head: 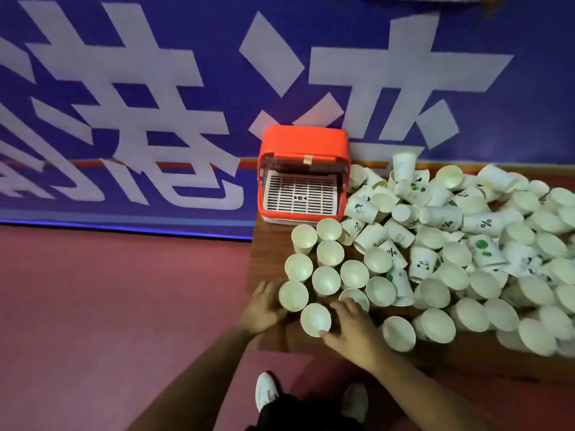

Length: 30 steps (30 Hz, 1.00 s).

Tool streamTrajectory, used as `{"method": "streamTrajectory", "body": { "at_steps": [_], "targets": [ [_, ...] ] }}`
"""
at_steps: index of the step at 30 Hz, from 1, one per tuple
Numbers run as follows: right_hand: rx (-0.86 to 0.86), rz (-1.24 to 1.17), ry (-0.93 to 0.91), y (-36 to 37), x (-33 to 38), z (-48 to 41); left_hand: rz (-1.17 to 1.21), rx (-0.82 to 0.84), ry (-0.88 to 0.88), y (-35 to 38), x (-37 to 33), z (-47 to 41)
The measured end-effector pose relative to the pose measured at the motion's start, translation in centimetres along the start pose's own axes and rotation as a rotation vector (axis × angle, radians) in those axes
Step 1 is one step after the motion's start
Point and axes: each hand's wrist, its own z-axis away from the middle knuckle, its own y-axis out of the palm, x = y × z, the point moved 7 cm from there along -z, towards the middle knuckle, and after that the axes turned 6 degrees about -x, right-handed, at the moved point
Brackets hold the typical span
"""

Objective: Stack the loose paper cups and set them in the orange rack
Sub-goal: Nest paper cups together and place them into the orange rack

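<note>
Cups (466, 244) heaped loose across bench (270, 244), crowding right of one orange rack (303, 178) at far left corner; about ten stand upright near it; left hand (261, 309) and right hand (351, 326), fingers spread, flank one cup (315, 319) without clamping.

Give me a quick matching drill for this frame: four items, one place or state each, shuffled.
Items:
1. rack
2. left hand
3. right hand
4. cup pile

Places or states:
A. spread over the table's right side, many cups on their sides
B. at the table's far left corner, tray bare
C. at the table's left edge, beside an upright cup
D. fingers on the nearest upright cup

Pairs: 1-B, 2-C, 3-D, 4-A
</note>
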Motion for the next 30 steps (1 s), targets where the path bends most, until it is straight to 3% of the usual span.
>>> {"method": "streamTrajectory", "body": {
  "at_steps": [9,17,30],
  "targets": [
    [-0.03,0.101,0.043,3.7,2.6,-1.5,-0.017,0.08,0.165,1.5,1.6,-2.7],
    [-0.089,0.117,0.063,5.1,2.6,-1.4,0.005,0.043,0.186,2.1,2.5,-3.2],
    [-0.195,-0.142,0.214,-4.4,4.7,-2.5,0.199,-0.147,0.14,-7.7,3.8,-2.7]
  ]
}}
